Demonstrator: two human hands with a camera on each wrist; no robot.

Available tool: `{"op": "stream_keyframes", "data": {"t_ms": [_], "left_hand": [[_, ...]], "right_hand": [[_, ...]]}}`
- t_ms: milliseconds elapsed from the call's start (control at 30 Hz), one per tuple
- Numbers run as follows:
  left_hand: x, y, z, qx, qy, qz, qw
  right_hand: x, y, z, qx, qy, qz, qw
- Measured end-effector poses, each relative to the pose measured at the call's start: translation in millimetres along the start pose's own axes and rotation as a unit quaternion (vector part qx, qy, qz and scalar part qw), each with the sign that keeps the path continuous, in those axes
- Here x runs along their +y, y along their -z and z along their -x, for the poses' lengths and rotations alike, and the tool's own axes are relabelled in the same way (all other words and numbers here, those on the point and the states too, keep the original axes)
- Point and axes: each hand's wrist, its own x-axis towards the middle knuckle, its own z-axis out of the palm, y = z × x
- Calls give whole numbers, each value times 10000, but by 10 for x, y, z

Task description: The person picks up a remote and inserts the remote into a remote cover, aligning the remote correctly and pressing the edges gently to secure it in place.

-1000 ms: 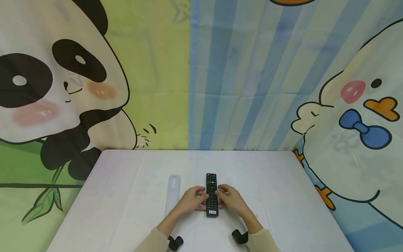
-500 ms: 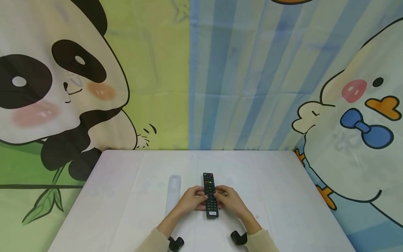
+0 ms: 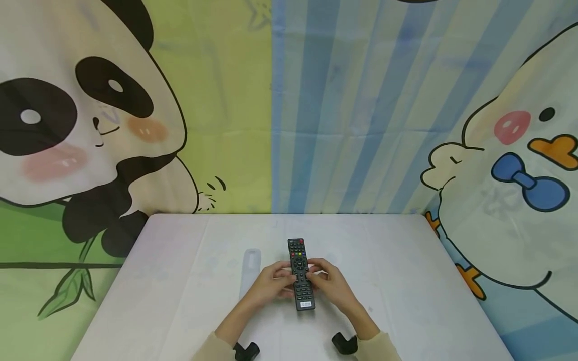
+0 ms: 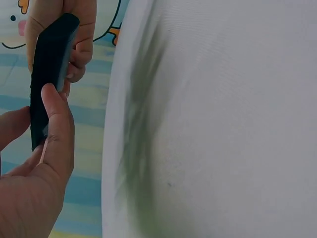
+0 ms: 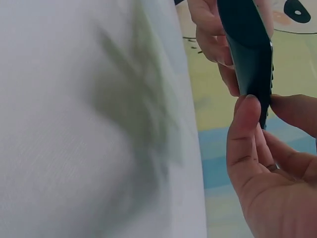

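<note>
Both hands hold a black remote control, one at each long side, its buttons facing the head camera. My left hand pinches its left edge, thumb on the front face and fingers behind. On the opposite edge, my right hand pinches it the same way. The left wrist view shows the dark back of the remote between the hands, raised off the table. From the right wrist, the smooth back of the remote and the pinching fingertips are seen.
A long, pale translucent strip with a rounded end lies on the white table, left of the remote and partly behind the left forearm. Black wrist devices sit at the sleeves. A printed cartoon curtain stands behind the table.
The remote has shifted slightly left, and its top end now tilts left and appears farther up the view. Both hands keep their grip on it throughout.
</note>
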Motion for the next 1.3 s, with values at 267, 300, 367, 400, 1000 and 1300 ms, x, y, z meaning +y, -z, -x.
{"op": "stream_keyframes", "data": {"t_ms": [267,300,367,400,1000,1300], "left_hand": [[188,36,134,-93,-189,-306,9993],[202,39,145,-103,-200,-300,9993],[217,50,164,-132,-255,-297,9991],[224,54,171,-141,-259,-295,9991],[270,80,254,-101,-468,-454,9978],[284,83,293,-175,-517,-327,9980]], "right_hand": [[-142,-14,58,-234,50,-380,9990],[-155,-15,61,-269,61,-388,9989],[-177,-19,66,-333,103,-389,9986],[-187,-21,67,-359,115,-406,9985],[-318,-90,78,-305,376,-155,9987],[-329,-94,81,-295,494,-9,9983]]}}
